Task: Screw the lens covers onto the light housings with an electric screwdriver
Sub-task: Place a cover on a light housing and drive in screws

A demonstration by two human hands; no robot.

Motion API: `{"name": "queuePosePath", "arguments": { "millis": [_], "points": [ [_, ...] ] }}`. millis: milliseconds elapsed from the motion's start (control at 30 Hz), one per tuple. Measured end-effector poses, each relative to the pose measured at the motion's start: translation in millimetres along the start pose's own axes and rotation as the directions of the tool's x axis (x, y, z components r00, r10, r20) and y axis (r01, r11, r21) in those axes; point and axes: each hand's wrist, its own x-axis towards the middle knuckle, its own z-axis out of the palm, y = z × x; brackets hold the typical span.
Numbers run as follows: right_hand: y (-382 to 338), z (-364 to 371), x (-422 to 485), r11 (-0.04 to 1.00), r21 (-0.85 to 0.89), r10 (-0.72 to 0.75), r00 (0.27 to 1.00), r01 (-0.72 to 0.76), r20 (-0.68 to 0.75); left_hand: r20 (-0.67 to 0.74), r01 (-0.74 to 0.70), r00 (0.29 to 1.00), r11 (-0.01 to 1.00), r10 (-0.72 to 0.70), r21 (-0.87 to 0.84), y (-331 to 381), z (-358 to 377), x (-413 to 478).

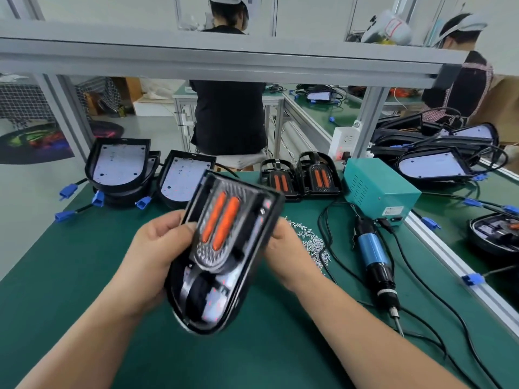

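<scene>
I see the black light housing (254, 242) held up off the green bench mat (70, 276), tilted so its wide end points away and to the right. The clear lens cover (222, 226) with two orange strips sits in its upper half. The left hand (157, 248) grips the housing's left edge, thumb laid over the front rim. The right hand (286, 248) holds the right edge, its fingers curled behind the shell; the view is slightly blurred there. Just right of that hand a loose pile of small silver screws (311, 242) lies on the mat. Beyond it the electric screwdriver (376, 254) lies flat, bit toward me, and its cable runs toward the teal power box (379, 186). At the mat's far edge stand two housings with covers fitted (300, 178), and further left a stack of open housings (118, 164) showing white boards.
</scene>
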Motion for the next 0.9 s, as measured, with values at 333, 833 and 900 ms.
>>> {"name": "queuePosePath", "arguments": {
  "millis": [333, 833, 900],
  "points": [
    [18.5, 6.0, 18.1, 0.985, -0.101, -0.137, 0.99, 0.14, 0.034, -0.318, -0.296, 0.906, 0.955, 0.279, -0.008, 14.1, -2.4, 1.9],
    [-12.7, 0.3, -2.1, 0.999, -0.023, -0.03, 0.998, 0.028, -0.064, -0.472, -0.055, 0.881, 0.995, 0.008, -0.087, -31.2, 18.9, 12.3],
    [-11.6, 0.3, -7.5, 1.0, 0.016, 0.01, 1.0, -0.009, -0.028, -0.466, 0.022, 0.884, 0.999, -0.032, -0.026, -36.3, 21.0, 12.8]
  ]
}}
